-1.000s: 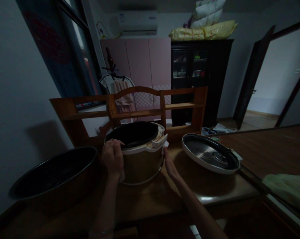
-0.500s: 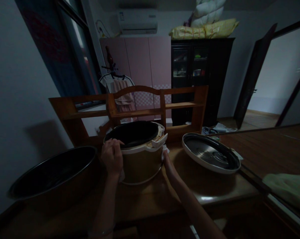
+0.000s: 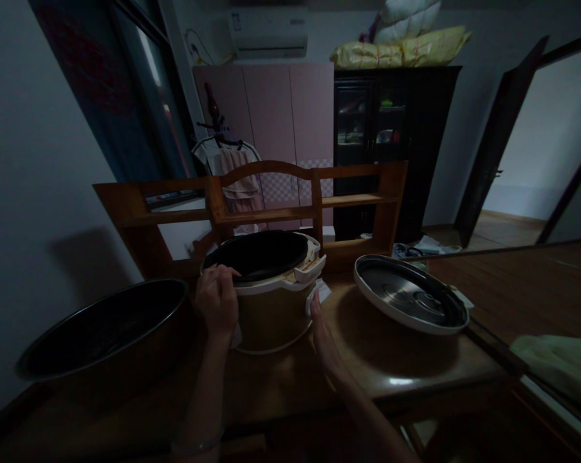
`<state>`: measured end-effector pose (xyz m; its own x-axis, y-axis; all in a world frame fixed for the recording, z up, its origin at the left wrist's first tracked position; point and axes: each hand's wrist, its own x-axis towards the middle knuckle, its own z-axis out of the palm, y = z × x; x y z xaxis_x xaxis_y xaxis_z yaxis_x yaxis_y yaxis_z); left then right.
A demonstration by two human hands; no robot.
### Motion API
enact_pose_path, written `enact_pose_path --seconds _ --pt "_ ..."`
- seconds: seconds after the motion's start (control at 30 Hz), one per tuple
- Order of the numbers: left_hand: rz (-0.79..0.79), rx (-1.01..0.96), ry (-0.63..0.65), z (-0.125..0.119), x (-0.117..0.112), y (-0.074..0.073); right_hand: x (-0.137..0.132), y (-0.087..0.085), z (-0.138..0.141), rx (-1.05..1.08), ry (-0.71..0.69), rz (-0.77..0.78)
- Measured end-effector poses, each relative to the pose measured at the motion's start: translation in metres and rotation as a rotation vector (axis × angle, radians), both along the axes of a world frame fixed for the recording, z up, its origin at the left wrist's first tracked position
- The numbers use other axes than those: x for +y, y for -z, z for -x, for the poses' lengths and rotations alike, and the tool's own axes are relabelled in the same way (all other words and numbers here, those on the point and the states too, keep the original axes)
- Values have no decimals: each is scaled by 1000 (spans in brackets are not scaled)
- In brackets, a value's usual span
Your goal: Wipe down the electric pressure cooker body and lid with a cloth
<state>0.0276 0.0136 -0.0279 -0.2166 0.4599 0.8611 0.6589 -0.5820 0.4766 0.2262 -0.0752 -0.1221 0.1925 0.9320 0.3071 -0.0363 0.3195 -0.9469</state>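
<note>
A gold and white cooker body [image 3: 271,308] stands on the wooden table [image 3: 367,366], its dark inner cavity open at the top. My left hand [image 3: 217,302] grips the cooker's left rim, fingers curled over the edge. My right hand [image 3: 319,328] presses a small white cloth [image 3: 318,294] against the cooker's right side, under the handle. A bit of white cloth also shows below my left hand. The room is dim.
A large dark inner pot [image 3: 101,334] lies at the left of the table. The cooker's lid [image 3: 410,294] rests upside down at the right. A wooden shelf rack [image 3: 271,206] stands behind. A pale green cloth [image 3: 560,363] lies at far right.
My right hand has slid the white cloth down and slightly left along the cooker's right side. My left hand has stayed on the rim.
</note>
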Motion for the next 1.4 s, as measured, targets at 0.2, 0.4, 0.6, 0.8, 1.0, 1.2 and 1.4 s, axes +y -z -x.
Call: enact_pose_path --seconds 0.2,0.4,0.6,0.8,1.0,1.2,1.4 --pt "1 14 5 0 0 -1 -8 -1 -1 37 -45 -1" --pt "6 22 -9 0 -1 -2 -10 2 -3 23 -62 -28" --pt "14 22 -1 0 -2 -2 -13 4 -2 5 -65 -7" --pt "9 14 3 0 -2 -2 -11 13 1 -10 -61 -9" --pt "20 25 0 0 -4 -3 -12 19 2 -15 -60 -35" --pt "29 26 1 1 -3 -2 -10 23 2 3 -79 -35" --pt "21 34 2 0 -3 -2 -8 27 2 -26 -58 -17"
